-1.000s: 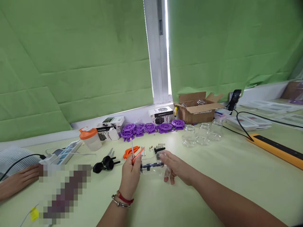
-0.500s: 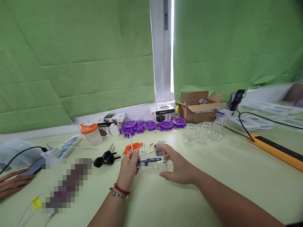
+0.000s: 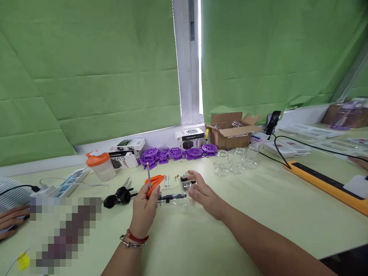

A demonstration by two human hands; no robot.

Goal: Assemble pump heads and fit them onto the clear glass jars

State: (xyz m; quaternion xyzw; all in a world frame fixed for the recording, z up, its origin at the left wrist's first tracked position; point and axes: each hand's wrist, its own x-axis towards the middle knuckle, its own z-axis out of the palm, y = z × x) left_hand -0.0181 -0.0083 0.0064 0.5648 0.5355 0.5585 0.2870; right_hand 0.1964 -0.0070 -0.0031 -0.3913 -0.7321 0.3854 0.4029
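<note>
A clear jar [image 3: 175, 204] lies sideways above the table, with a dark elongated part [image 3: 174, 196] visible inside it. My left hand [image 3: 145, 209] is closed round the jar's left end and also holds a slim rod [image 3: 148, 174] pointing up. At the jar's right end is my right hand [image 3: 205, 195], its fingers apart and slightly curved; whether they touch the glass is hard to tell. Just beyond the hands lie orange parts [image 3: 157, 179], thin metal pins [image 3: 167, 181], small brass-coloured pieces [image 3: 176, 177] and a spring [image 3: 184, 175]. Black parts [image 3: 123, 195] rest left of my left hand.
Purple wheel-like parts [image 3: 175, 153] line the back, near boxes [image 3: 126, 159]. Three clear jars [image 3: 237, 163] stand before an open carton [image 3: 232, 136]. An orange-lidded cup [image 3: 100, 165], an orange power strip [image 3: 324, 184] and another person's hand [image 3: 13, 220] flank the work area.
The view has turned slightly right, so things appear shifted left. My right hand's fingers have loosened from round the jar's end; my left hand still holds the jar and rod.
</note>
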